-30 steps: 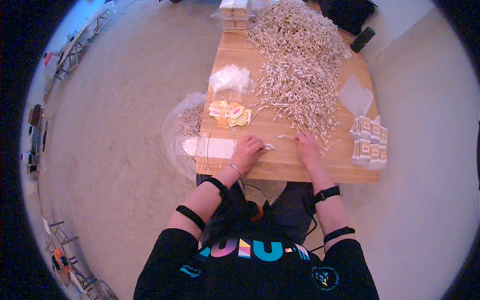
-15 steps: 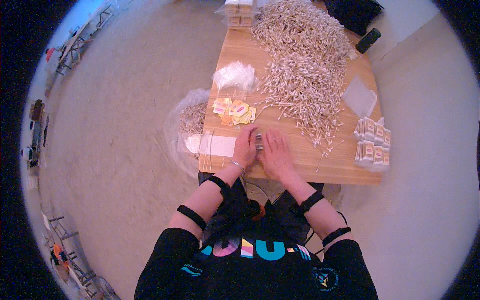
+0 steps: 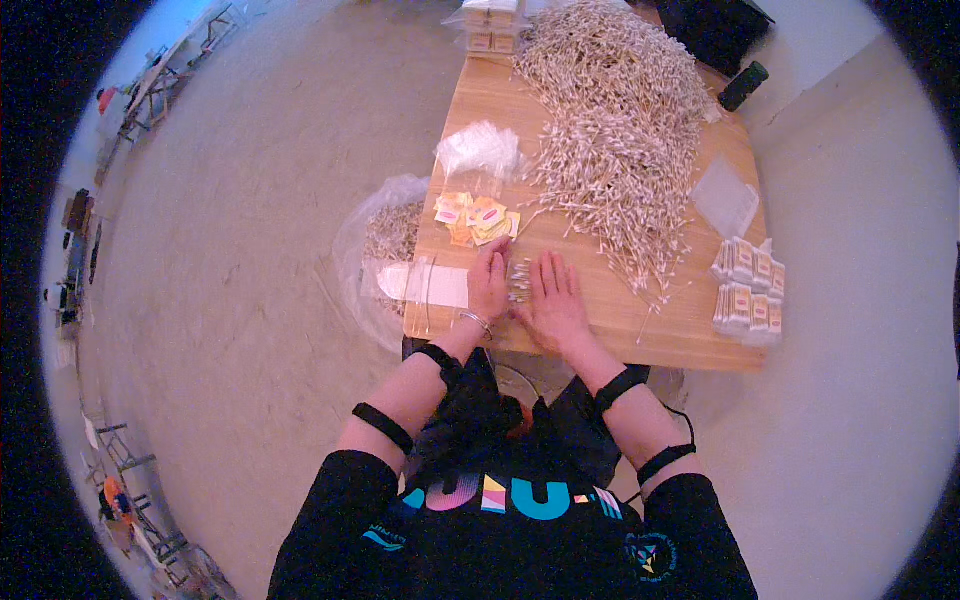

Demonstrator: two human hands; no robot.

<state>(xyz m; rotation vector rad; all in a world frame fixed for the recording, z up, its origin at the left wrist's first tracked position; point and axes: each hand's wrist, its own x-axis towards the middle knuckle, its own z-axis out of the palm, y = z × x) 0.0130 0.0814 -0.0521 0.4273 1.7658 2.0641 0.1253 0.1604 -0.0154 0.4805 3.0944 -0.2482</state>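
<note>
Both hands rest near the front edge of a wooden tabletop (image 3: 690, 330), set close together with a small bundle of thin white sticks (image 3: 519, 280) between them. The left hand (image 3: 489, 283) lies along the bundle's left side with its fingers curled toward it, and the right hand (image 3: 553, 300) lies flat with fingers spread just to the bundle's right; whether either hand actually grips the sticks or only presses against them is too small to make out, so the grip of each cannot be told. Just left of the left hand a clear flat bag over a white sheet (image 3: 428, 284) lies at the tabletop's left edge. Above the hands sits a loose cluster of small yellow and red labels (image 3: 474, 218), and above that a crumpled heap of clear bags (image 3: 481, 148). A large pile of the same white sticks (image 3: 620, 130) covers the middle and far part of the tabletop, its far end bending toward the picture's rim. A plastic sack (image 3: 385, 250) hangs off the left side with more sticks inside, partly hidden by the tabletop's edge. At the right edge stand rows of filled small packets (image 3: 748, 290), with an empty clear bag (image 3: 726, 196) beyond them.
</note>
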